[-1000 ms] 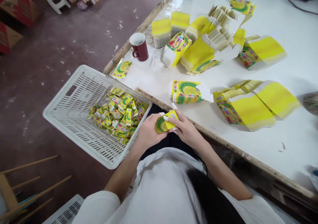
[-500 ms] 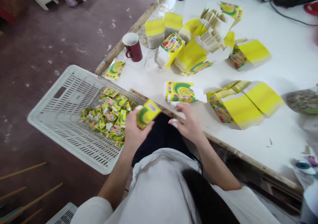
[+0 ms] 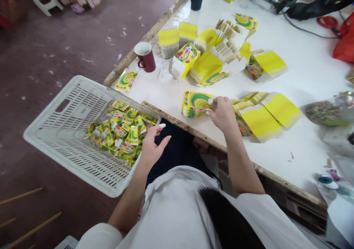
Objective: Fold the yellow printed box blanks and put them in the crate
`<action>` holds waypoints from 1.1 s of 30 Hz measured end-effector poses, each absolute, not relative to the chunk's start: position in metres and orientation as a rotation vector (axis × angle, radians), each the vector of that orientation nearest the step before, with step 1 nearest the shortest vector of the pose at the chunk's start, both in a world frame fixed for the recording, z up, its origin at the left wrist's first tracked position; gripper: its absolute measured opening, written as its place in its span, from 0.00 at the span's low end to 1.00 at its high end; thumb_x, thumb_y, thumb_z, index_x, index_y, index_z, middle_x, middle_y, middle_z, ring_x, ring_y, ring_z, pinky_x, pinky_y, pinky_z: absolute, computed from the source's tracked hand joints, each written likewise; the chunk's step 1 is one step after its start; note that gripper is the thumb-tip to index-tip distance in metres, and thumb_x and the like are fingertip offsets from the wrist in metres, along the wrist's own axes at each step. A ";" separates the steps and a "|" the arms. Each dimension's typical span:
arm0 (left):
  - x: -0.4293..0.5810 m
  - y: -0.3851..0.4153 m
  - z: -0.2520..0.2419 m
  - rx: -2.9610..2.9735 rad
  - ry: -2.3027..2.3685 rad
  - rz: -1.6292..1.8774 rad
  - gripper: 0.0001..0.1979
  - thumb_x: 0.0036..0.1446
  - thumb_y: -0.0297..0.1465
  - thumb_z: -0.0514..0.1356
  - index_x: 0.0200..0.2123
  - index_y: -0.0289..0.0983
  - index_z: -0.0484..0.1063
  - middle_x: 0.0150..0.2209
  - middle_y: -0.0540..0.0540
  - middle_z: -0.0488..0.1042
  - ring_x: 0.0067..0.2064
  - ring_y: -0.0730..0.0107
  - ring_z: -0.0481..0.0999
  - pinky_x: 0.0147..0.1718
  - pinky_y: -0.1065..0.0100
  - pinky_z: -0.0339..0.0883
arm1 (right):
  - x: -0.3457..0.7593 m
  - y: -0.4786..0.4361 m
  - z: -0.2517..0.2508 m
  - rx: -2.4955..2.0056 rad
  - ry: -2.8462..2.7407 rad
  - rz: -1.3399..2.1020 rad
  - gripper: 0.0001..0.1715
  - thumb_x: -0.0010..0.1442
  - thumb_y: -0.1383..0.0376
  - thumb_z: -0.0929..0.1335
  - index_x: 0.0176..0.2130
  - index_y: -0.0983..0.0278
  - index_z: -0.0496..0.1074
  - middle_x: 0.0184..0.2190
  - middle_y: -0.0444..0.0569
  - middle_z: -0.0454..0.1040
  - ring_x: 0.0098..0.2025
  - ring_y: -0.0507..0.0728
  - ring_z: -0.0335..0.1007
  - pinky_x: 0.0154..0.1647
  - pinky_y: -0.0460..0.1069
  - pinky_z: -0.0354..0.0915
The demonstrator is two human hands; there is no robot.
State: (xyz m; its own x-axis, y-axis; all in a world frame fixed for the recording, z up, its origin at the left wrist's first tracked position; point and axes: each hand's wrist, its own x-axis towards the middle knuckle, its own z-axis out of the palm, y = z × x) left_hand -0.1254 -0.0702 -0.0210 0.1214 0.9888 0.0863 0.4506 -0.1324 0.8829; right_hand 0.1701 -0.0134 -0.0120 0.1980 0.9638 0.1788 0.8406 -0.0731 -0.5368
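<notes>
One small stack of flat cartons (image 3: pixel 197 104) at 12 o'clock, table (image 3: pixel 304 68) edge | right hand (image 3: pixel 222 112) fingertips pinching top blank | left hand (image 3: pixel 151 146) open, empty, beside basket (image 3: pixel 55 131) | thin light card, creases easily, slick print; lift by flap edge.

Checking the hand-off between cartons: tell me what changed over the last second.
The left hand let go of the folded carton and now hangs open beside the white basket. The right hand reached forward onto the table and pinches the top of the flat carton stack. The red mug and the other stacks kept their places.
</notes>
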 end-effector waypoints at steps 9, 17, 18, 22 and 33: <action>-0.081 -0.079 -0.024 1.128 0.953 0.899 0.43 0.46 0.60 0.69 0.57 0.37 0.71 0.53 0.33 0.80 0.52 0.49 0.82 0.48 0.53 0.79 | 0.130 -0.057 0.021 -1.667 -1.611 0.641 0.10 0.56 0.67 0.68 0.38 0.58 0.63 0.29 0.43 0.69 0.29 0.56 0.66 0.31 0.51 0.62; -0.066 -0.082 -0.027 1.363 1.194 1.007 0.37 0.64 0.62 0.44 0.56 0.42 0.74 0.49 0.38 0.81 0.63 0.53 0.74 0.65 0.48 0.68 | 0.078 -0.098 -0.001 -1.404 -1.312 1.293 0.15 0.55 0.60 0.72 0.31 0.59 0.60 0.24 0.38 0.64 0.26 0.51 0.58 0.26 0.47 0.59; -0.069 -0.083 -0.027 1.414 1.180 0.992 0.37 0.64 0.62 0.44 0.55 0.42 0.74 0.50 0.37 0.81 0.64 0.53 0.73 0.67 0.47 0.65 | 0.078 -0.097 -0.003 -1.429 -1.336 1.268 0.16 0.55 0.61 0.72 0.30 0.59 0.60 0.23 0.38 0.64 0.26 0.51 0.58 0.26 0.47 0.58; -0.072 -0.086 -0.026 1.487 1.129 0.977 0.39 0.65 0.62 0.41 0.57 0.41 0.74 0.52 0.37 0.80 0.67 0.53 0.70 0.71 0.49 0.60 | 0.079 -0.095 0.000 -1.456 -1.462 1.082 0.11 0.55 0.67 0.71 0.31 0.59 0.63 0.27 0.41 0.68 0.29 0.54 0.63 0.32 0.50 0.62; -0.066 -0.083 -0.021 1.386 1.189 0.968 0.41 0.62 0.65 0.38 0.50 0.43 0.78 0.42 0.40 0.83 0.60 0.52 0.77 0.63 0.48 0.71 | 0.075 -0.101 -0.002 -1.442 -1.467 1.031 0.09 0.58 0.65 0.70 0.37 0.58 0.65 0.30 0.45 0.71 0.31 0.57 0.68 0.34 0.52 0.69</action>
State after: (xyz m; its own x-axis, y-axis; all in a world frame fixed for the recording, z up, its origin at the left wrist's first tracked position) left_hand -0.0661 -0.0829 -0.0207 0.1877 0.9813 -0.0426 0.1579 0.0127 0.9874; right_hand 0.0749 -0.1014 -0.0017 -0.0125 0.9999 0.0070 0.3319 0.0108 -0.9433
